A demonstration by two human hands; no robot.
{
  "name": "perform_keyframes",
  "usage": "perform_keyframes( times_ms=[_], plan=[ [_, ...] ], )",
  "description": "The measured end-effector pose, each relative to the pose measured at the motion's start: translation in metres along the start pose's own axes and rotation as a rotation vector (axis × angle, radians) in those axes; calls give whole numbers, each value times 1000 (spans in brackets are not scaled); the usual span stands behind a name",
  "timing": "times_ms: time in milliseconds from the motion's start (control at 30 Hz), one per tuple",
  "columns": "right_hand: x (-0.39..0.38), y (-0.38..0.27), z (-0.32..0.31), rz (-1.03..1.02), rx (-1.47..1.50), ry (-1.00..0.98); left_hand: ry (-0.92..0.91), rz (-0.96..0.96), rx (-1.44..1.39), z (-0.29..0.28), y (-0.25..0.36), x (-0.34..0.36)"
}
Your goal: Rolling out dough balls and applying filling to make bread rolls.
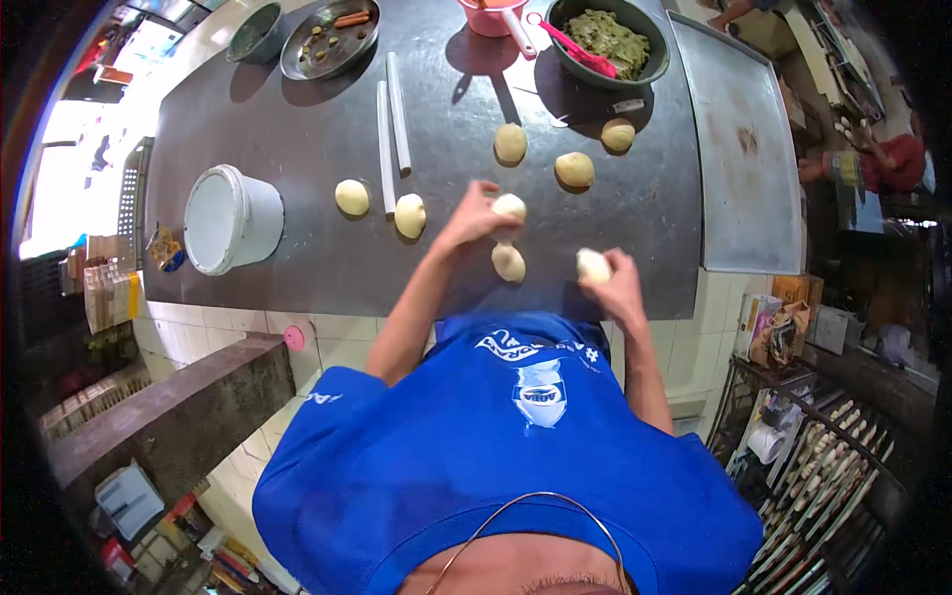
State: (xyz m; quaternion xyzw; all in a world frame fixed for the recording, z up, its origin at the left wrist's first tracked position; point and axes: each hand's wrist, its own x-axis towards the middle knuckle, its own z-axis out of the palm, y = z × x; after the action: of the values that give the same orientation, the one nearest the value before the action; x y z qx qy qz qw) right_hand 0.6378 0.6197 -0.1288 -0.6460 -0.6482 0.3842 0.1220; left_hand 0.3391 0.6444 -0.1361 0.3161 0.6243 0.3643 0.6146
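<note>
My left hand [474, 215] is closed on a pale dough ball [510, 206] over the middle of the dark table. To its right, close to the front edge, my right hand [617, 286] grips a second dough ball [593, 265]. Between the two hands another dough ball [509, 262] rests on the tabletop. Farther back sit more balls: one straight ahead [511, 144], one to its right [574, 171] and one near the bowl's shadow [617, 135]. Two others, a round one [352, 197] and one touching a rod's end [410, 215], are left of my left hand.
Two white rods [386, 149] lie left of centre, beside a white bucket [233, 220] on its side. At the back are a metal pan [329, 42], a pink pot [493, 18] and a bowl of greenish filling [607, 42] with a pink spatula. A metal tray [746, 169] adjoins the right edge.
</note>
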Motion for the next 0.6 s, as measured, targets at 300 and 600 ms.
perform_keyframes(
  times_ms=[300,600],
  plan=[
    [76,-88,62,-250,86,565,633,388,689,-107,41,31],
    [5,-74,140,-532,-120,74,873,344,590,-99,-27,-59]
  ],
)
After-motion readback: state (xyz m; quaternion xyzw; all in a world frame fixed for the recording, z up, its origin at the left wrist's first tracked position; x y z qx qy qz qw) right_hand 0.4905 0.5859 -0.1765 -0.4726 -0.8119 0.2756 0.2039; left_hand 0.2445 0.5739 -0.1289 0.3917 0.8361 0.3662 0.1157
